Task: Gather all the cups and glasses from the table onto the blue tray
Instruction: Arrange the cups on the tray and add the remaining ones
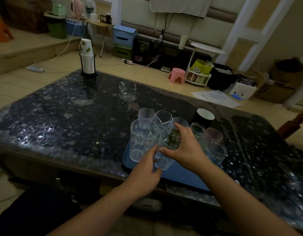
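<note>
The blue tray [186, 178] lies at the near edge of the dark table. Several clear glasses stand on it, among them a tall printed glass [142, 140] at its left. Both hands hold a second printed glass [167, 147] in the tray's middle: my right hand [183, 147] wraps its upper side, and my left hand [145, 172] pinches its base. A pink-tinted cup [213, 135], a clear jar [197, 129] and a black cup [204, 116] stand at the tray's right. A small glass pitcher [127, 91] stands alone further back on the table.
A stack of paper cups [87, 57] sits in a black holder at the table's far left corner. The dark patterned table top [70, 116] stretches left of the tray. Beyond it, on the floor, are a pink stool [177, 75] and storage boxes.
</note>
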